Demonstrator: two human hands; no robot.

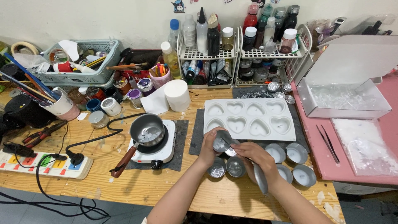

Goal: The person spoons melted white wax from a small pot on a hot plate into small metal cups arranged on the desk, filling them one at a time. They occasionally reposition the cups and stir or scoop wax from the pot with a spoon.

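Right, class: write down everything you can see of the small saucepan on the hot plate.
The saucepan is small, round and of grey metal, with a long reddish-brown wooden-looking handle pointing toward the near left. It stands upright on a white single hot plate, which rests on a dark mat. Inside lie pale, whitish lumps, seemingly unmelted. No hand touches it; both hands are busy to its right.

One head camera is looking steeply down over the bench [137, 186] from its near edge — facing the back wall [103, 20], close in.
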